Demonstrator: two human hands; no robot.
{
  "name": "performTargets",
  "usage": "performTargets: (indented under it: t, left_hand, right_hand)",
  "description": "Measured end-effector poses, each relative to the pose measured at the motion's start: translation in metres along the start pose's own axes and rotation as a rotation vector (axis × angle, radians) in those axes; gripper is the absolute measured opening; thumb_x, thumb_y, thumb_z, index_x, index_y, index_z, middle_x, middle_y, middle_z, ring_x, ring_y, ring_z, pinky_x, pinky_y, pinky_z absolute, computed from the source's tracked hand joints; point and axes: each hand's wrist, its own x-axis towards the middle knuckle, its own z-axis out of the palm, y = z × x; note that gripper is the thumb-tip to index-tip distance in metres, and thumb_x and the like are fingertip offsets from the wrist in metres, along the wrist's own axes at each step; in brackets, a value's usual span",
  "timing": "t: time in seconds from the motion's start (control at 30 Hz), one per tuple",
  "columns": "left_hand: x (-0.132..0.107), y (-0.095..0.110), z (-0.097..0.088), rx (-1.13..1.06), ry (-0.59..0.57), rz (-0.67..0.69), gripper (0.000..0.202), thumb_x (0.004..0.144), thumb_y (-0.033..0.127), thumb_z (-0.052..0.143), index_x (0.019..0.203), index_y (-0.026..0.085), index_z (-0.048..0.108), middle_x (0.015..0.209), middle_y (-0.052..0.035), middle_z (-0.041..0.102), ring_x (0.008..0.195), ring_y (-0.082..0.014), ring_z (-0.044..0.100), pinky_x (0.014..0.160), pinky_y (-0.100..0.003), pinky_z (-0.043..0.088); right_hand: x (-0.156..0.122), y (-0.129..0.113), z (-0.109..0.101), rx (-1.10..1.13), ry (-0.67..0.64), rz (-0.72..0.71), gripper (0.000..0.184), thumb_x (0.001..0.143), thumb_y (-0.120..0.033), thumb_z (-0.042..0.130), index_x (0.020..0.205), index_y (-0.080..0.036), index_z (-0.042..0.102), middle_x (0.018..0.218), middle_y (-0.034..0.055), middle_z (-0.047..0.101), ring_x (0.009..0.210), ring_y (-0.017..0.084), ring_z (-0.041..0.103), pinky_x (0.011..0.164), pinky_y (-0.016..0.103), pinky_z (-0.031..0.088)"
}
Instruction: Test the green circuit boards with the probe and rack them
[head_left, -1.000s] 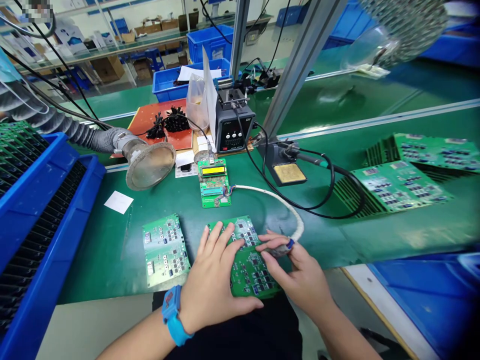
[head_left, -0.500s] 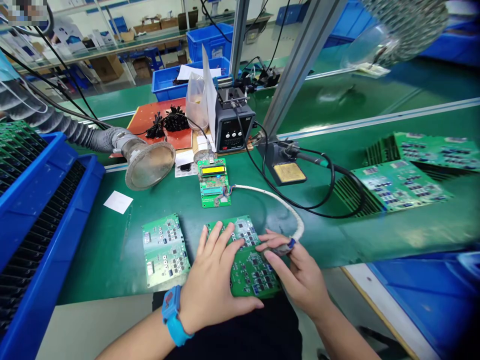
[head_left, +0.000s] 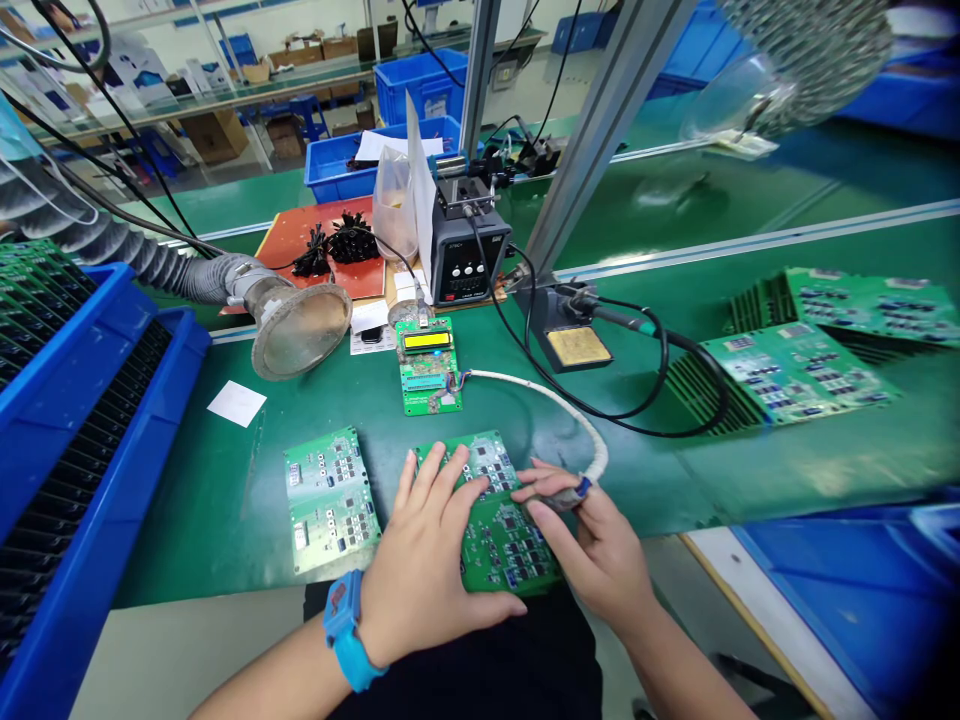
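A green circuit board panel (head_left: 510, 545) lies at the front edge of the bench, partly under my left hand (head_left: 431, 545). That hand is flat on it, fingers spread, with a blue strap on the wrist. My right hand (head_left: 592, 540) grips a cabled probe (head_left: 564, 498) and presses it to the board's right side; its tip is hidden by the fingers. From the probe a white sleeved cable (head_left: 555, 393) curves back to a small programmer board (head_left: 427, 365) with a lit yellow display. Left of my left hand lies a second circuit board panel (head_left: 332, 500).
Blue bins (head_left: 142, 430) of boards stand at the left, beside a fume extractor hose and funnel (head_left: 300, 330). Behind are a soldering station (head_left: 469, 255) and an iron stand (head_left: 576, 345) with a looping black cable. Stacked boards (head_left: 795, 370) sit at the right.
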Motion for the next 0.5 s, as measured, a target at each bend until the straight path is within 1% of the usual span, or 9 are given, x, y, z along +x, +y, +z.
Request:
performTargets:
  t: [0.1, 0.3, 0.5]
  left_hand:
    - [0.0011, 0.0, -0.0006, 0.014, -0.01, 0.004, 0.095, 0.057, 0.051, 0.086, 0.134, 0.018, 0.04, 0.151, -0.0158, 0.031, 0.142, -0.0384, 0.018, 0.113, -0.064, 0.016]
    - [0.0017, 0.0004, -0.0028, 0.046, -0.03, 0.008, 0.098, 0.058, 0.053, 0.084, 0.136, 0.016, 0.039, 0.152, -0.0163, 0.028, 0.142, -0.0376, 0.016, 0.113, -0.061, 0.023]
    - [0.0029, 0.0023, -0.0056, 0.07, -0.052, -0.003, 0.1, 0.057, 0.059, 0.083, 0.137, 0.017, 0.041, 0.153, -0.0155, 0.026, 0.142, -0.0401, 0.016, 0.112, -0.061, 0.026]
  right_hand:
    - [-0.0005, -0.0002, 0.001, 0.0, 0.01, -0.006, 0.007, 0.087, -0.019, 0.055, 0.092, -0.024, 0.059, 0.085, 0.0042, 0.07, 0.098, 0.023, 0.066, 0.096, 0.043, 0.051]
    - [-0.0001, 0.0, 0.003, 0.013, 0.033, 0.005, 0.006, 0.087, -0.019, 0.056, 0.09, -0.024, 0.059, 0.082, 0.004, 0.069, 0.096, 0.023, 0.065, 0.095, 0.045, 0.051]
    - [0.0006, 0.0002, 0.0042, 0.015, 0.04, 0.006, 0.006, 0.087, -0.02, 0.056, 0.09, -0.024, 0.058, 0.082, 0.0042, 0.069, 0.097, 0.024, 0.066, 0.094, 0.044, 0.052]
